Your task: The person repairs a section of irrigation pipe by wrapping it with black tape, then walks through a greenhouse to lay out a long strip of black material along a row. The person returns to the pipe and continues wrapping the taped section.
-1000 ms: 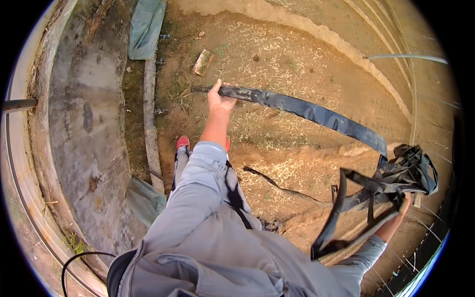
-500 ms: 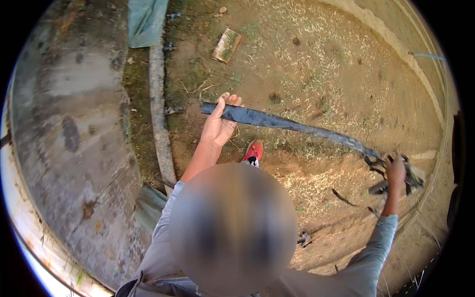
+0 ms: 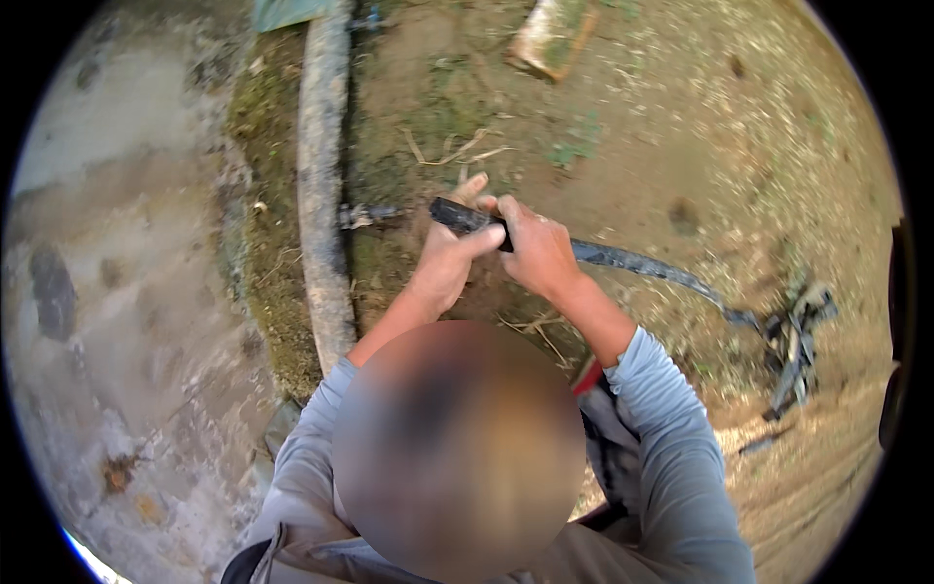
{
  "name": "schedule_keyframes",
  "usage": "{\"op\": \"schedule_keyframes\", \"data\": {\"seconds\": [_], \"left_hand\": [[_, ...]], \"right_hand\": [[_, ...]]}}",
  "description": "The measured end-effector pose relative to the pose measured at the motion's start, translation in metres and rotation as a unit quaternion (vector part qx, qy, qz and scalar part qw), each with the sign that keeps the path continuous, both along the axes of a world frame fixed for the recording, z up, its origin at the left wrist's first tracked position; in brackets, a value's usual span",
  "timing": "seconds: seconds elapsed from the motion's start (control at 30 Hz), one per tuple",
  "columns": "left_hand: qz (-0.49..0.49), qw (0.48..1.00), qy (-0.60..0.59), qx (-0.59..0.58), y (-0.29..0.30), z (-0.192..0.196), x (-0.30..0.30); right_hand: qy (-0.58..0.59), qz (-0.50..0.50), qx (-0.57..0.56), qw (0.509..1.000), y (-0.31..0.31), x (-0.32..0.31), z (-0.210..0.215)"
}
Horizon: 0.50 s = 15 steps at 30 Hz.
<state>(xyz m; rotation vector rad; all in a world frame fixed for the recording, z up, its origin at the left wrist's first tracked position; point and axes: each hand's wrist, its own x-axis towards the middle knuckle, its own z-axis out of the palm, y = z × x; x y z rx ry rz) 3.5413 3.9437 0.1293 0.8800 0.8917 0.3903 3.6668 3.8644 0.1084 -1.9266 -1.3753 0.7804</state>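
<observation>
A flat black plastic hose (image 3: 623, 257) stretches rightward from my hands to a tangled heap of black strips (image 3: 793, 346) on the soil. My left hand (image 3: 449, 255) grips the hose's end, thumb across the top, with the hose tip poking out to the left. Right beside it, my right hand (image 3: 540, 248) is closed round the same hose. Left of the hose tip, a small connector fitting (image 3: 368, 216) sticks out from a long, dirty grey pipe (image 3: 326, 146). A gap separates the tip from the fitting.
A worn concrete slab (image 3: 126, 204) lies left of the pipe, a mossy strip between them. Ahead is a brick (image 3: 553, 39); a green sheet (image 3: 292, 12) covers the pipe's far part. Dry stems (image 3: 452, 151) lie on the soil. A red shoe (image 3: 589, 377) shows beneath my right arm.
My right hand has moved left from the heap of strips to the hose end, next to my left hand. The view has shifted closer to the pipe and its fitting.
</observation>
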Motion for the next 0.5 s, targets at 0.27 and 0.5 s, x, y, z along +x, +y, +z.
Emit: {"op": "schedule_keyframes", "data": {"seconds": [0.27,0.5], "left_hand": [[0.247,0.955,0.08,-0.141,0.039,-0.104,-0.128],[0.324,0.929,-0.054,-0.172,0.082,-0.158,-0.142]], "right_hand": [[-0.063,0.071,-0.042,0.995,0.022,-0.042,-0.086],[-0.027,0.016,-0.076,0.997,0.017,-0.05,-0.072]]}}
